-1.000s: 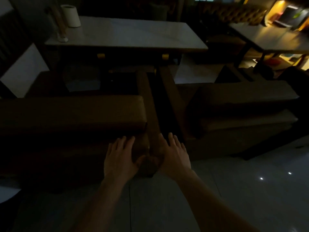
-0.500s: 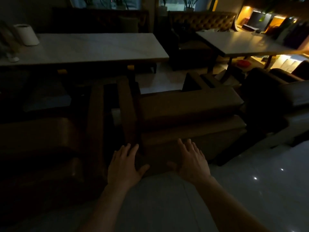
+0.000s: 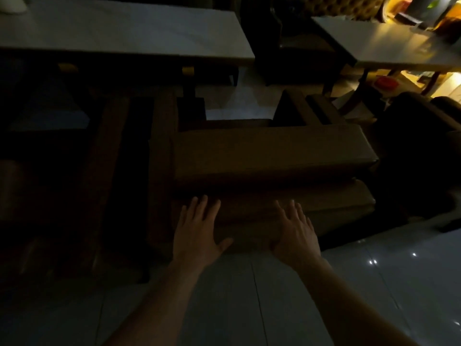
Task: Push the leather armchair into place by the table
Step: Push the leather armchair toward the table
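Dim room, 1 head view, listed left to right.

Armchairs, brown leather: 2 clearly countable. 1 neighbouring armchair (image 3: 74, 186) at far left, largely in shadow, its armrest running toward the long bench. 1 leather armchair (image 3: 272, 156), centre, seen from behind: padded backrest on top, lower back panel beneath, 2 armrests reaching forward. It stands just beside the neighbouring armchair, with its front toward the right end of the long bench; how near the bench its front comes cannot be told.

Benches, pale-topped: 2. 1 long bench (image 3: 129, 33) across the upper left, with 1 white object (image 3: 11, 3) cut off by the frame at its far left corner. 1 second bench (image 3: 399, 43) at upper right, lit by warm yellow light.

Hands: 2, both bare, both forearms entering from the bottom edge.
- 1 left hand (image 3: 197, 233): fingers straight and slightly spread, thumb out to the right, palm laid flat against the lower back panel of the leather armchair near its left corner. Nothing is gripped.
- 1 right hand (image 3: 295, 233): fingers straight and spread, palm flat against the same panel, further right. Nothing is gripped.

Further seating: 1 dark chair (image 3: 294, 43) between the 2 benches; 1 dark seat (image 3: 424, 151) at the right edge, detail lost in shadow.

Floor (image 3: 274, 308): pale glossy tiles with small light reflections at the right.
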The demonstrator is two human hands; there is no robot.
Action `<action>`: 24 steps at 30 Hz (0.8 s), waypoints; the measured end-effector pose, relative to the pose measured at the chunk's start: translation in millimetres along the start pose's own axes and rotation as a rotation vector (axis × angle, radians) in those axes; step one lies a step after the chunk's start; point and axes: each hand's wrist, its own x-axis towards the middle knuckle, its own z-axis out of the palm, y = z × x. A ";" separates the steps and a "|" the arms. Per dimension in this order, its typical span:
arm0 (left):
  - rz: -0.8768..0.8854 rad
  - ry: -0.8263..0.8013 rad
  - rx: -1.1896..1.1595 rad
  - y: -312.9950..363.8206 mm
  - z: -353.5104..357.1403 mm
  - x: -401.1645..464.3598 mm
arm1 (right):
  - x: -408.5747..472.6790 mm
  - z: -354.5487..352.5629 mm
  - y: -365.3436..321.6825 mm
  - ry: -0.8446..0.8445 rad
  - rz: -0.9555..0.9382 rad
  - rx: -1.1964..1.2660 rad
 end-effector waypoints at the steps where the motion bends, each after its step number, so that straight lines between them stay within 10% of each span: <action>1: 0.000 0.004 0.020 0.5 7.8 5.7 | 9.2 4.3 4.5 -0.010 0.002 -0.011; 24: -0.230 0.161 0.147 18.2 62.2 34.8 | 77.4 45.8 32.8 0.125 -0.113 -0.256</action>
